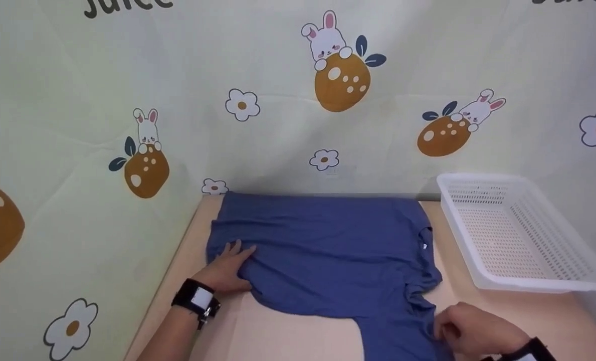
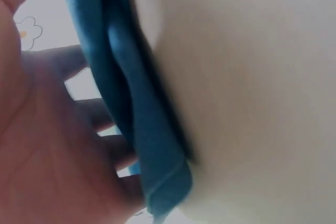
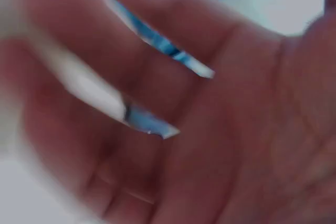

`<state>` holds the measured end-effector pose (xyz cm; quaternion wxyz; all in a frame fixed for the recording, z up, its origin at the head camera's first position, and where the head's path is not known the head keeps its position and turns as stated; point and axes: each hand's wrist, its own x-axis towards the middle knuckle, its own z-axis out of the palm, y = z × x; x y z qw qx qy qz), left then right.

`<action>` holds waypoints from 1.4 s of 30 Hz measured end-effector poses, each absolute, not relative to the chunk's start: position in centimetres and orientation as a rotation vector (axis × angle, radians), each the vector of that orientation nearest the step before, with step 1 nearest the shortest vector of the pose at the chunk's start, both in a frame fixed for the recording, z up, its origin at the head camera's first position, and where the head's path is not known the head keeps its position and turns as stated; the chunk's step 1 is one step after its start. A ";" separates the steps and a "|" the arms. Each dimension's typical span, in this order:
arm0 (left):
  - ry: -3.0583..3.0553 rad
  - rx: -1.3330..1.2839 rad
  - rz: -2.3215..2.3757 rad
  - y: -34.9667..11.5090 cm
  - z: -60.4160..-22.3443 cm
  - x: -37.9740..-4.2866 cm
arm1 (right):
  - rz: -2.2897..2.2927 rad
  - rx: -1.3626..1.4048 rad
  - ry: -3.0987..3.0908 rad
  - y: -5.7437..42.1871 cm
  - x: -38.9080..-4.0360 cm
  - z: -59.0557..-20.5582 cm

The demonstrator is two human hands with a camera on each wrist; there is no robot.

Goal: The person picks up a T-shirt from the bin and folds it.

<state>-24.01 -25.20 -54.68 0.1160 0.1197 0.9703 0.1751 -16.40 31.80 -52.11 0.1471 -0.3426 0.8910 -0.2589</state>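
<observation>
A dark blue T-shirt (image 1: pixel 323 240) lies sideways on the table, its hem at the left and bunched neckline at the right. One sleeve (image 1: pixel 393 336) runs off the bottom of the head view. My left hand (image 1: pixel 227 268) rests on the hem corner with fingers spread. In the left wrist view, a folded edge of the blue cloth (image 2: pixel 152 124) crosses in front of those fingertips. Beside the sleeve's right edge is my right hand (image 1: pixel 478 328), its fingers loosely bent. The right wrist view shows its bare palm (image 3: pixel 210 145), with blue cloth visible through the finger gaps.
A white perforated plastic basket (image 1: pixel 528 286) stands at the right of the pale wooden table (image 1: pixel 298 341). Behind and to the left hangs a light backdrop (image 1: pixel 267 45) printed with rabbits, orange fruit and flowers. The shirt's far edge lies close to it.
</observation>
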 end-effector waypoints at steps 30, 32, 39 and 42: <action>2.711 0.323 0.365 -24.7 -54.6 -20.4 | -0.237 -0.586 2.637 29.0 -14.8 -53.5; 2.700 0.329 0.398 -24.7 -54.4 -20.5 | -0.178 -0.547 2.639 29.0 -14.8 -53.2; 2.740 0.419 0.486 -23.5 -54.3 -19.9 | -0.405 -0.598 2.748 27.4 -15.8 -52.9; 2.749 0.457 0.450 -23.0 -54.7 -19.8 | -0.440 -0.567 2.706 27.3 -16.3 -53.7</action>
